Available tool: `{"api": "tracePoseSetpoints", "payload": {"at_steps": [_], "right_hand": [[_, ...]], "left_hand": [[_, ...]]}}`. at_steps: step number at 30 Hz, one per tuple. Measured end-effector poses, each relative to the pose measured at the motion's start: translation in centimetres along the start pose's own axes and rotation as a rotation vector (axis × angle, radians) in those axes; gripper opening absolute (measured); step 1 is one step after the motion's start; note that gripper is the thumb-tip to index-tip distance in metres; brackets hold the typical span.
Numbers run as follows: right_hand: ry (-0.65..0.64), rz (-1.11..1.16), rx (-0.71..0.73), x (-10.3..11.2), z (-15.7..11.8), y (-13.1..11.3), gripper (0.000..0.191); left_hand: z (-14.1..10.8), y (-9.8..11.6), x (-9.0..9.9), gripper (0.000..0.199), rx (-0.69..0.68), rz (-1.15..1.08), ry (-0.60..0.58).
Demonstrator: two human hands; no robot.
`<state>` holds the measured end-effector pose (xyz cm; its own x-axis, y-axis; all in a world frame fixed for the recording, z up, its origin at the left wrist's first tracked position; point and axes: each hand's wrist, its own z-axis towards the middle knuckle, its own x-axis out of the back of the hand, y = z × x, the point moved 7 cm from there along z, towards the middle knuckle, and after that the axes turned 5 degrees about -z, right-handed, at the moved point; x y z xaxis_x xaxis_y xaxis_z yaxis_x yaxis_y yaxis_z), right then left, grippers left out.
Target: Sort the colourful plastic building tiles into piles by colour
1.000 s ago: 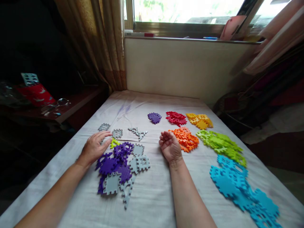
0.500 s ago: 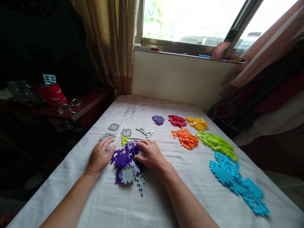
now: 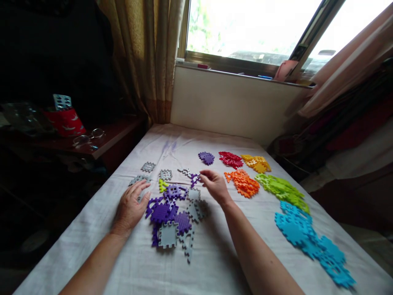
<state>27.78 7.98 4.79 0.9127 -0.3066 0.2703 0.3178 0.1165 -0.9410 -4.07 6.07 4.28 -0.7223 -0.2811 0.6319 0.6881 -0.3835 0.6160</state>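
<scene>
Between thumb and fingers, my right hand (image 3: 216,186) pinches a small purple interlocking piece (image 3: 195,179), held over the sheet beyond the mixed pile. My left hand (image 3: 130,207) rests with fingers spread by a grey piece (image 3: 139,179) at the pile's left. In the pile lie several purple interlocking pieces (image 3: 160,213), a grey square piece (image 3: 168,234), a grey triangular piece (image 3: 188,244) and other grey pieces (image 3: 196,209). A lime green piece (image 3: 162,185) touches its far edge. Behind it are a grey window-shaped piece (image 3: 166,174) and another grey piece (image 3: 148,166).
Sorted heaps lie on the white sheet (image 3: 123,270): purple (image 3: 206,158), red (image 3: 231,159), yellow (image 3: 257,163), orange (image 3: 244,183), green (image 3: 282,189) and blue (image 3: 313,241). At left, a dark table (image 3: 113,137) holds glasses (image 3: 89,138) and a red container (image 3: 66,122).
My right hand has lifted away from the pile, up and to the right, with a purple piece in its fingertips. Grey pieces it covered now show. My left hand has hardly moved.
</scene>
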Motion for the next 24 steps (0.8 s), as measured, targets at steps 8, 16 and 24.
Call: {"api": "tracePoseSetpoints", "payload": {"at_steps": [8, 16, 24], "right_hand": [[0.42, -0.766, -0.12, 9.5, 10.1, 1.6, 0.011], [0.235, -0.898, -0.112, 5.4, 9.5, 3.9, 0.021], [-0.205, -0.714, 0.431, -2.3, -0.1, -1.9, 0.022]], "left_hand": [[-0.3, -0.4, -0.3, 0.031, -0.119, 0.036, 0.099], [-0.8, 1.0, -0.6, 0.03, -0.164, 0.149, 0.057], [-2.7, 6.2, -2.0, 0.043, -0.335, -0.008, -0.387]]}}
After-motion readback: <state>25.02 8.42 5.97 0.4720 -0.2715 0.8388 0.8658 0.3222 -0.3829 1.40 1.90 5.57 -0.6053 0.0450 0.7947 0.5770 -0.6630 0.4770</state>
